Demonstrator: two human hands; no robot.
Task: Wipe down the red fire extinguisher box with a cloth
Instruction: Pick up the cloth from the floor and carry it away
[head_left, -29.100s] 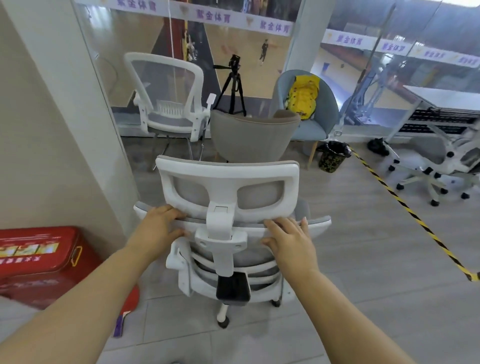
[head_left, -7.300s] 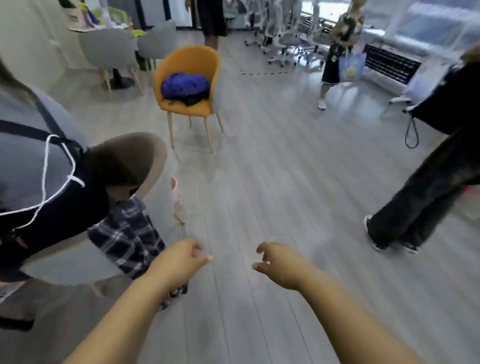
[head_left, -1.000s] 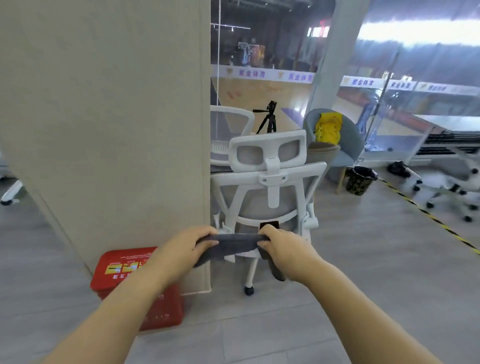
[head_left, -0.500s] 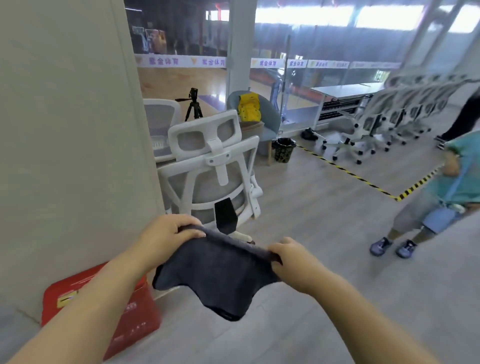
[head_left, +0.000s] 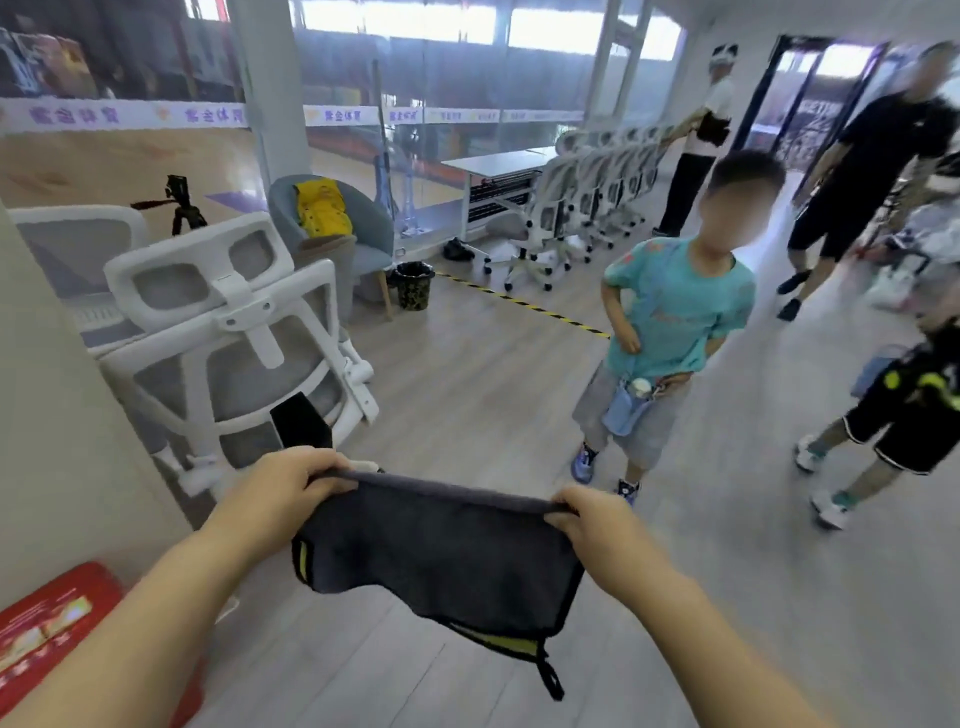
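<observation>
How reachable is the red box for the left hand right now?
Probably yes: the red box sits on the floor just below the left forearm, with nothing between. Both the left hand and right hand grip the cloth, well above it.

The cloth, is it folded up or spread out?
Spread out. The cloth hangs open like a sheet, its top edge stretched straight between the left hand and the right hand.

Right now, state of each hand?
Left hand: closed, gripping the cloth by its top edge.
Right hand: closed, gripping the same edge.
</observation>
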